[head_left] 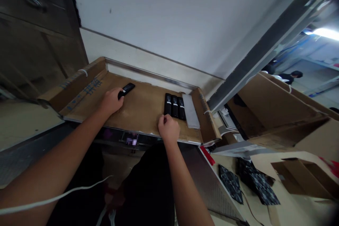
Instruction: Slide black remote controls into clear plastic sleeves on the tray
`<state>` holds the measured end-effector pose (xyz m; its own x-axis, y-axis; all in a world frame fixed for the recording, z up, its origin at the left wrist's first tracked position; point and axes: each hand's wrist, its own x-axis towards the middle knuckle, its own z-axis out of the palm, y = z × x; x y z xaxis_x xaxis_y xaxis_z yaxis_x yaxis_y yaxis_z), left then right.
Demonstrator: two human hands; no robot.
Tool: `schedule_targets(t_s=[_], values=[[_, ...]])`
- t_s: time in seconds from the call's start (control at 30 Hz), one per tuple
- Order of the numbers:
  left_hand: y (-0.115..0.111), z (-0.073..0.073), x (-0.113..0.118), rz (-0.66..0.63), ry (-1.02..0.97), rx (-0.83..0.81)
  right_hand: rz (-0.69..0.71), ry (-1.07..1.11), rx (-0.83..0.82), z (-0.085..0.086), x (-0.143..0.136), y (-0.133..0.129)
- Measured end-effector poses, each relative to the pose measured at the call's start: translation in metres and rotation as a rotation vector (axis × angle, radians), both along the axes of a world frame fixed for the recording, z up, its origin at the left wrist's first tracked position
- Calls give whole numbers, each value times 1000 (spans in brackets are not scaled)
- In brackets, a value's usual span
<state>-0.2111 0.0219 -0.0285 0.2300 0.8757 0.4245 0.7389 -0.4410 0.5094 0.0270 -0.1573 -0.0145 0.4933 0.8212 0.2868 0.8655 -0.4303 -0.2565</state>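
My left hand (112, 101) is closed on one end of a black handheld device (127, 89) with a small white label, over the left part of a cardboard-lined tray (140, 107). Towards the right of the tray, three similar black devices (175, 106) lie side by side, each with a white label across it. My right hand (168, 127) has its fingers curled at the near end of the leftmost of these, touching it. A flat white strip (190, 111) lies just right of the row.
Raised cardboard walls edge the tray's left and right sides. A large open carton (275, 106) stands at the right, with dark patterned bags (256, 182) and a smaller box (304, 176) below. A white cable (60, 196) crosses the lower left. Another person (291, 76) is far right.
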Motion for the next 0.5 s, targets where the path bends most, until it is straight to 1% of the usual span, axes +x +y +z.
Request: schedule_targets(t_s=[0.1, 0.33, 0.5], values=[[0, 1, 1, 27, 33, -3, 0, -7, 7, -1, 0, 0], [2, 1, 2, 44, 89, -20, 8, -15, 15, -1, 0, 0], [4, -2, 2, 20, 75, 1, -5, -30, -6, 0, -1, 1]])
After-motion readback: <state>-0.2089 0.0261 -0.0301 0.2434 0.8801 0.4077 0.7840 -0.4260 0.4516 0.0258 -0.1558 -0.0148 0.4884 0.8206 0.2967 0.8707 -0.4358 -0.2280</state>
